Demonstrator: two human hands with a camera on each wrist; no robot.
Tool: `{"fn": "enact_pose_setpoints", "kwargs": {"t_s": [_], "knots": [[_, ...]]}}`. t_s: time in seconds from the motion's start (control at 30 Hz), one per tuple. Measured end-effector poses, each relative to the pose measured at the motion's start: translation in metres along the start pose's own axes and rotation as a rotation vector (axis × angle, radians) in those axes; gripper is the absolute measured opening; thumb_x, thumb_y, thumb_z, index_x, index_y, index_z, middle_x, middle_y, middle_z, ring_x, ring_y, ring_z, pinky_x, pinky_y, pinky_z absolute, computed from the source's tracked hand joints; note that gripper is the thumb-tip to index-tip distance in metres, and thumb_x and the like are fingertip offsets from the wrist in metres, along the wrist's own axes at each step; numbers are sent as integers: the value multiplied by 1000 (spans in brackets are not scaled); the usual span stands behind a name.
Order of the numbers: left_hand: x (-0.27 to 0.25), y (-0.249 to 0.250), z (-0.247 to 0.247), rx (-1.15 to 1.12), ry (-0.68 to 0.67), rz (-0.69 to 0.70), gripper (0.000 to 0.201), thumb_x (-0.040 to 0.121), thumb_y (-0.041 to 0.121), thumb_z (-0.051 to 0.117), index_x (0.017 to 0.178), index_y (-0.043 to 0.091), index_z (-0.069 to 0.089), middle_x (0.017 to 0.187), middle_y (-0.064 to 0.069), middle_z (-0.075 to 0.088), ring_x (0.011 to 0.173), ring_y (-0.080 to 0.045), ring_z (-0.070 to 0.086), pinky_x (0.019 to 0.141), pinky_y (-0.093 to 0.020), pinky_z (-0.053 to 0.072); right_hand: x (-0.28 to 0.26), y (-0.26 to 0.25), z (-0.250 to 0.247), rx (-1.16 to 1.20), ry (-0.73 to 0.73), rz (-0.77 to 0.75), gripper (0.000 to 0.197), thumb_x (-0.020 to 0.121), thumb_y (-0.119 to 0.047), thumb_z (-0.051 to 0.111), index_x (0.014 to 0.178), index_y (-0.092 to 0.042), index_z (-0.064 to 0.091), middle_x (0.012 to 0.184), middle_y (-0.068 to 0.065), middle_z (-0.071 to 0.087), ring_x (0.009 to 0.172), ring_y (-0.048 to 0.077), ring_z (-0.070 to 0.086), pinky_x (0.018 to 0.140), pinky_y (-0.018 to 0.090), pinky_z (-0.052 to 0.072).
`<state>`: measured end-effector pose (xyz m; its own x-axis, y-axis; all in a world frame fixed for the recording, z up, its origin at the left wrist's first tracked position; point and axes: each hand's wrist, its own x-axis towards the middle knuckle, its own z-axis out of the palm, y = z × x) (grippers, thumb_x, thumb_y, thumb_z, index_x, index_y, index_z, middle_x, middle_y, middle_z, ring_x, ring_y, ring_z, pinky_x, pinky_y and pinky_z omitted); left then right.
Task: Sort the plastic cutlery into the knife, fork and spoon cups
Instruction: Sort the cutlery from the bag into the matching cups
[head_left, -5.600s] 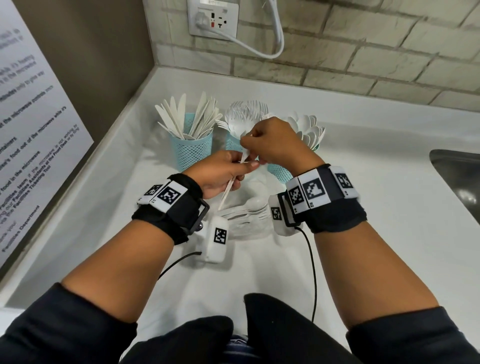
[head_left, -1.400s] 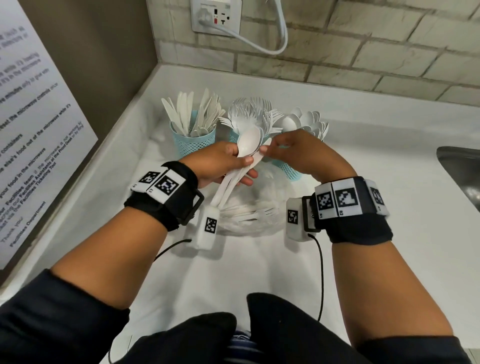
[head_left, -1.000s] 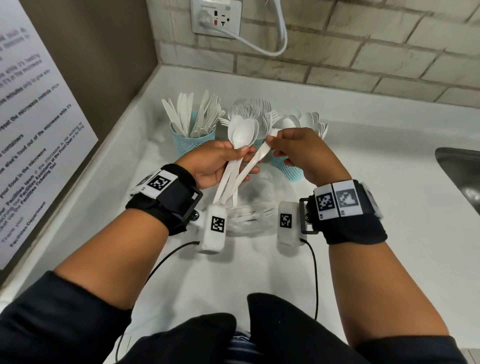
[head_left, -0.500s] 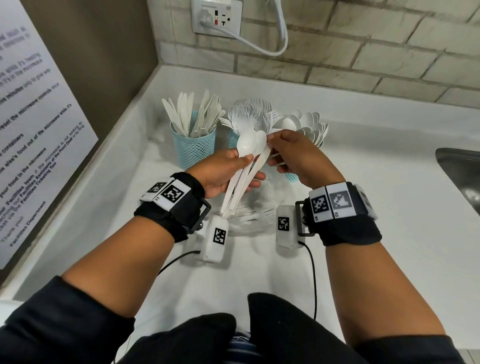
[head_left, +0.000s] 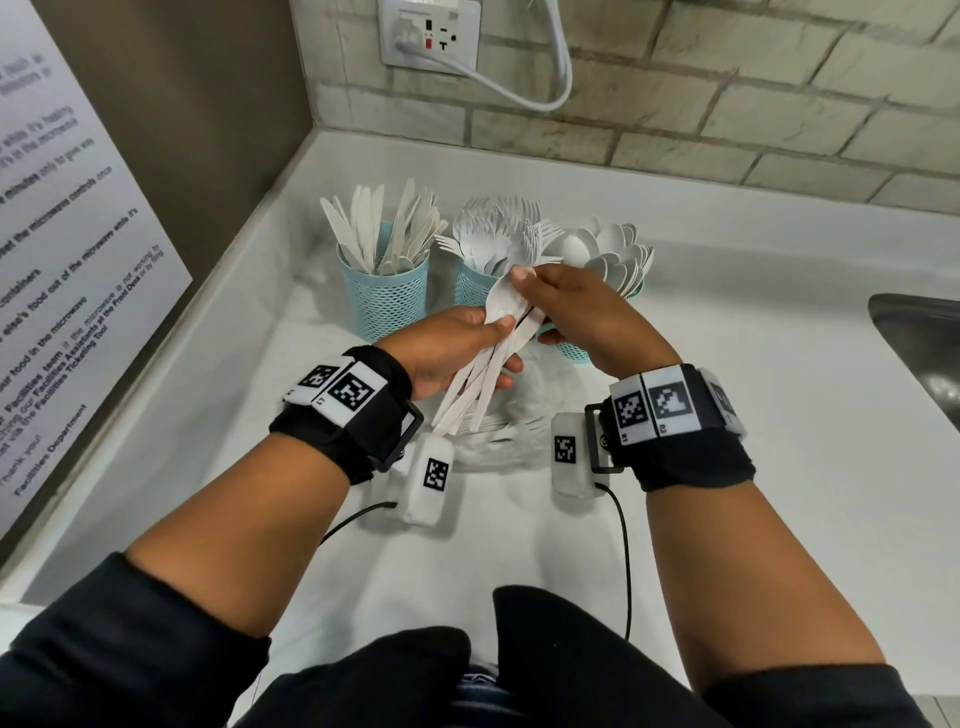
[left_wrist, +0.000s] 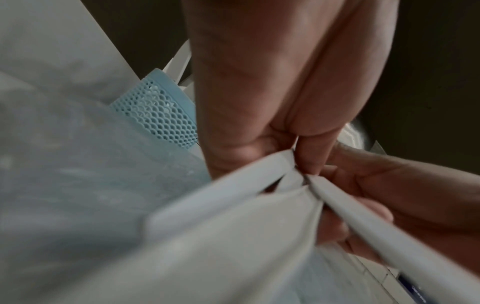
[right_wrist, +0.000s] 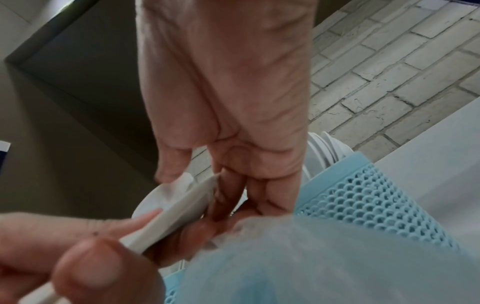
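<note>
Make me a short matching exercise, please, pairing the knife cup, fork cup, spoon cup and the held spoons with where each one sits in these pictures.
Things:
1. knife cup
2. fork cup
3. spoon cup
4. held spoons

Places:
A. rightmost in the row, partly behind the right hand
B. between both hands, above the counter
C. leftmost in the row, nearest the corner
D. middle of the row

Pairs: 1-C, 2-D, 3-A, 4-B. The left hand grips the handles while the right hand pinches near the bowls.

spoon cup (head_left: 576, 351) mostly hidden behind hands, sink (head_left: 919, 343) cut off
</note>
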<state>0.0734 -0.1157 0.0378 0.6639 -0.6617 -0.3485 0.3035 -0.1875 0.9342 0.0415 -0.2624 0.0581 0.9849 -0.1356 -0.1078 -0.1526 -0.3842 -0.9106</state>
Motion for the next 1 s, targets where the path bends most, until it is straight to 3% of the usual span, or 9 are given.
{"fn": "enact_pose_setpoints", "kwargs": {"t_s": [0.13, 0.27, 0.53, 0.63, 0.73, 0.83, 0.9, 0.97, 1.0], "knots": [[0, 0, 0, 15, -34, 5, 17, 99, 26, 41, 94, 16, 55, 72, -4, 59, 52, -10, 60, 53, -21, 51, 3, 4, 3, 82, 16, -49, 23, 86, -16, 65, 108, -13, 58, 80, -2, 62, 64, 4, 59, 53, 12, 47], [-1, 0, -3, 63, -44, 9, 12, 96, 23, 48, 94, 17, 57, 73, -1, 57, 50, -6, 58, 49, -18, 48, 6, 5, 1, 137, 87, -4, 11, 90, -12, 59, 102, -12, 58, 77, 0, 62, 63, 7, 58, 49, 13, 44], [0, -3, -7, 79, -93, -9, 10, 95, 17, 51, 91, 17, 60, 73, 0, 54, 49, -6, 56, 45, -18, 44, 11, 9, 0, 216, 185, -9, 12, 95, -10, 49, 107, -10, 53, 86, 4, 59, 73, 13, 59, 57, 21, 48], [-1, -4, -10, 62, -104, -15, 11, 94, 12, 51, 97, 13, 61, 71, 1, 51, 48, -4, 52, 46, -15, 42, 15, 6, -6, 311, 314, -42, 22, 96, -7, 45, 117, -4, 48, 100, 16, 59, 74, 19, 62, 58, 28, 56], [0, -3, -13, 25, -77, -6, 12, 94, 10, 49, 96, 13, 61, 72, 2, 49, 48, -3, 50, 46, -13, 42, 19, -1, -23, 355, 507, -88, 10, 96, -8, 42, 99, -17, 47, 111, 24, 59, 84, 30, 65, 62, 39, 59], [2, 0, -14, 0, -9, 7, 14, 96, 10, 48, 96, 12, 62, 72, 3, 49, 49, -1, 50, 46, -12, 42, 18, -13, -44, 241, 797, -199, 9, 94, -10, 41, 101, -14, 46, 93, 3, 59, 90, 29, 64, 72, 49, 58], [3, 0, -14, -12, 12, 12, 15, 96, 10, 47, 95, 12, 62, 71, 3, 49, 49, -1, 50, 45, -11, 41, 15, -20, -54, 83, 954, -301, 19, 94, -11, 39, 110, -7, 47, 81, -14, 51, 82, 12, 59, 77, 40, 56], [3, 0, -14, -16, 14, 11, 15, 96, 10, 47, 94, 12, 62, 71, 3, 50, 49, -1, 50, 45, -11, 41, 13, -24, -59, -45, 1005, -376, 22, 95, -10, 37, 114, -4, 48, 75, -16, 48, 68, -1, 52, 69, 13, 46], [3, 0, -14, -17, 14, 8, 15, 96, 10, 46, 94, 12, 61, 72, 3, 50, 49, -1, 50, 45, -11, 41, 13, -24, -59, -107, 996, -389, 24, 96, -10, 36, 115, -3, 48, 76, -14, 49, 65, 1, 49, 62, 9, 38]]}}
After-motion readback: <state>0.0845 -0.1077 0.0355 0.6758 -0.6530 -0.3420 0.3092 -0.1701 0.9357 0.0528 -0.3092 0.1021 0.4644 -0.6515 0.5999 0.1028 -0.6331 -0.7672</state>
